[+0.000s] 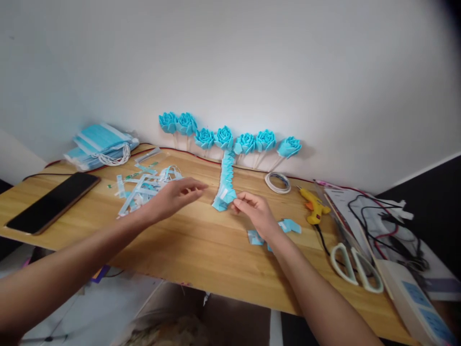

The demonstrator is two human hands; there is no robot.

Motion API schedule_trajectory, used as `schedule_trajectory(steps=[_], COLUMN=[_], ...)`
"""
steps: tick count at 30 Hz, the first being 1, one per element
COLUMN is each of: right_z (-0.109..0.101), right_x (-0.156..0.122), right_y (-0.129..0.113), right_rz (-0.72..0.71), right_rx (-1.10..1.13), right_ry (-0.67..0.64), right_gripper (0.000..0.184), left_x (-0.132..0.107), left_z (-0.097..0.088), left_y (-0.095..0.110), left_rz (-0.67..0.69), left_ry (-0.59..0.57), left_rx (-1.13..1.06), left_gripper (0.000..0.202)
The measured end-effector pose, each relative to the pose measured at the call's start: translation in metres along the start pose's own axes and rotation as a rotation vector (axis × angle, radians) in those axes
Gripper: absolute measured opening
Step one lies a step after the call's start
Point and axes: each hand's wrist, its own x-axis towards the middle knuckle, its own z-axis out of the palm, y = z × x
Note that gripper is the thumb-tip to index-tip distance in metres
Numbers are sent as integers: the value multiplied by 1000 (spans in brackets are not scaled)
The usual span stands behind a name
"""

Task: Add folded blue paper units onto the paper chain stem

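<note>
A row of overlapping light-blue folded pieces [227,168] runs down the wooden table from below the middle blue flower [224,138]. At its near end, my right hand [255,210] pinches the edge of a blue folded petal piece [226,195] between thumb and fingertips. My left hand [180,193] hovers left of the row, fingers stretched out and thumb apart, holding nothing. Several loose blue pieces [290,226] lie beside and partly behind my right wrist. Other blue flowers [265,140] on thin sticks lean against the wall.
Strip scraps [139,190] lie beyond my left forearm, near stacked blue face masks [99,139] and a phone [54,202]. To the right are a white wire coil [277,183], a yellow glue gun [314,205] with its cord, scissors [355,266] and tangled cables [389,226].
</note>
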Motion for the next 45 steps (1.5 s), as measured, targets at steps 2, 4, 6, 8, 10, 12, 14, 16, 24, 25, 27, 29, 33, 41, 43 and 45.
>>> schedule_trajectory(steps=[2,4,6,8,10,12,14,16,24,25,27,29,33,41,43,45], right_z=[-1,-2,-2,-3,-3,-5,-6,-8,-5,-4,-4,-4,-5,-5,-4,-4], right_x=[0,0,0,0,0,0,0,0,-1,-1,-1,0,0,-1,-1,-1], right_y=[0,0,0,0,-2,-5,-7,-9,-10,-10,-9,-9,-8,-5,-2,-1], right_rz=[-11,-15,-20,-26,-24,-19,-30,-56,-80,-79,-75,-71,-53,-17,-20,-37], right_rx=[3,-5,-30,-57,-79,-86,-92,-108,-142,-130,-108,-91,-98,-126,-147,-169], right_ry=[-5,-2,0,-6,-37,-66,-58,-32,-38,-24,2,22,21,-24,-23,-17], right_gripper=[25,25,27,28,28,28,27,27,19,19,19,20,21,25,25,27], left_x=[7,13,19,23,27,30,32,33,35,35,36,36,37,41,41,41], left_z=[15,24,30,33,36,39,42,44,48,48,47,47,51,54,54,54], left_y=[9,13,15,17,18,18,18,19,24,24,22,19,10,9,11,11], left_rz=[-23,-60,-79,-91,-117,-124,-94,-44,-12,-25,-54,-76,-102,-36,-16,-4], left_ry=[-83,-115,-123,-101,-61,-46,-67,-87,-109,-121,-147,-167,-167,-224,-227,-228], left_rx=[-134,-247,-323,-378,-422,-434,-386,-302,-241,-267,-313,-338,-386,-224,-169,-144], left_gripper=[39,39,38,34,28,24,22,21,25,28,34,35,30,29,30,30])
